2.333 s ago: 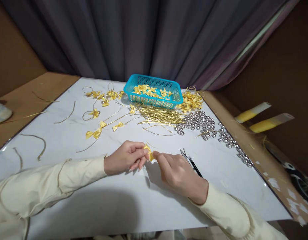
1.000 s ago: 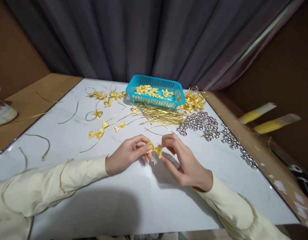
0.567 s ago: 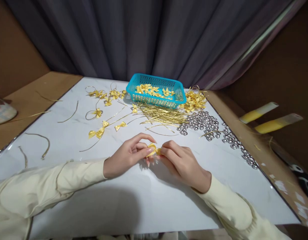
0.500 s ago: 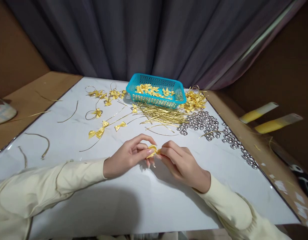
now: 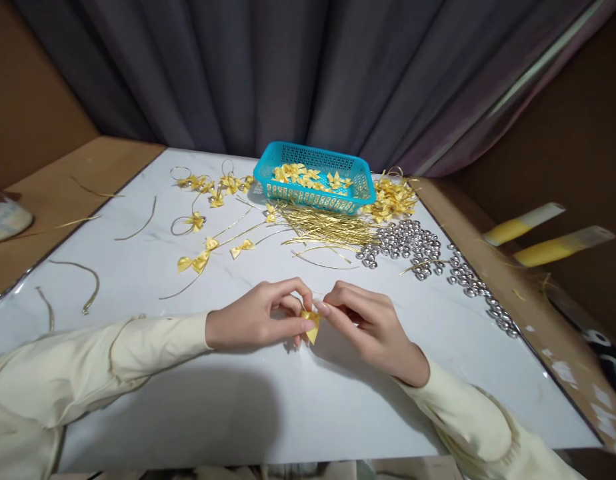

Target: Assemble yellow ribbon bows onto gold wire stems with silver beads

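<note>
A small yellow ribbon bow [image 5: 311,328] is held just above the white tabletop, between my two hands. My left hand [image 5: 265,313] pinches it between thumb and fingers. My right hand [image 5: 365,320] is closed too, its thumb and fingertips pressed together at the bow's upper right; what exactly lies in that pinch is partly hidden. Farther off are gold cords [image 5: 328,225] in a pile, and a few yellow bows [image 5: 194,261] on cords lie to the left.
A blue plastic basket [image 5: 315,195] with yellow bows stands at the back. Many silver bells or beads [image 5: 411,241] spread along the right. More yellow bows [image 5: 393,197] heap beside the basket. Two yellow-and-clear tubes [image 5: 563,247] are at far right. A dark curtain [image 5: 288,73] hangs behind.
The bow has turned, so one pointed end now hangs downward between my hands. My right fingers have shifted slightly, with the thumb now at the bow's top.
</note>
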Available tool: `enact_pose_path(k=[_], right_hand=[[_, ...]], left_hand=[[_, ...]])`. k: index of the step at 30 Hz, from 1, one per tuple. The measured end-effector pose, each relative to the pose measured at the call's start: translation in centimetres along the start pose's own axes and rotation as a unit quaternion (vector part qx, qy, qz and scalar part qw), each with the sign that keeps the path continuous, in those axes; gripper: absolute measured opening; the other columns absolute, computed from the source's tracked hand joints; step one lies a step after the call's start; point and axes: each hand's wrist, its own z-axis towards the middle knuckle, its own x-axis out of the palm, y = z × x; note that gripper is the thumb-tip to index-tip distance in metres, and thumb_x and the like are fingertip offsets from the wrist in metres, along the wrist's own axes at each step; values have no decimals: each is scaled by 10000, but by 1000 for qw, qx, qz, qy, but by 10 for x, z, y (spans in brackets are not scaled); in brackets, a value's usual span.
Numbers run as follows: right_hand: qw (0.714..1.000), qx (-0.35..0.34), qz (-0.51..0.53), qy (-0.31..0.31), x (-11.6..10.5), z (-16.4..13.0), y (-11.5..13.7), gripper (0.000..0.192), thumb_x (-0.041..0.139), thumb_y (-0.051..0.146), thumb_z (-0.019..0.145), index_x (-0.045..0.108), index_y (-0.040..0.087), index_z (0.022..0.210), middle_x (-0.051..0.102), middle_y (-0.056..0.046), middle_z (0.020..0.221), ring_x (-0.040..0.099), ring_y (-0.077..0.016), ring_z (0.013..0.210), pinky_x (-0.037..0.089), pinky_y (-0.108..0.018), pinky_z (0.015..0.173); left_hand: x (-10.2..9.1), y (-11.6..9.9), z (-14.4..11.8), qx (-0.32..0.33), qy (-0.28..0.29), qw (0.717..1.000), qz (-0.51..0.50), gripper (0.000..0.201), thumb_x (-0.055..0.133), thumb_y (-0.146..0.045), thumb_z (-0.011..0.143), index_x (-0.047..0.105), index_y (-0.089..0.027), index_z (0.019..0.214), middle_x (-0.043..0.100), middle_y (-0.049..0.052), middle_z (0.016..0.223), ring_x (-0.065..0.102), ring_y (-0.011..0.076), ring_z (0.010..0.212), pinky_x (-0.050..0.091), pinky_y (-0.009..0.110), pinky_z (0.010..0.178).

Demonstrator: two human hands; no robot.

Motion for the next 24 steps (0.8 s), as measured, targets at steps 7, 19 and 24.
enact_pose_path(k=[7,19,24], right_hand=[[1000,5,-14,-6,0,1,0,217,471,174,892,551,156,691,475,12,588,421,-89,518,321,-215,497],[1000,11,9,18,1,0,1,207,473,148,886,566,152,702,486,9,590,438,-89,529,332,-214,503],[999,10,25,19,1,-1,-1,199,483,138,882,571,142,703,484,8,594,433,-85,531,328,-214,510]], left_hand=[[-2,-6,3,-22,-20,1000,12,107,567,-237,823,518,-148,859,632,3,649,598,127,578,491,276,605],[-1,-7,3,-111,44,991,-51,179,592,-308,809,544,-136,801,655,38,715,626,134,585,501,264,564],[3,-8,2,-118,27,991,-60,154,606,-282,798,580,-130,805,641,22,667,613,130,578,493,248,544]])
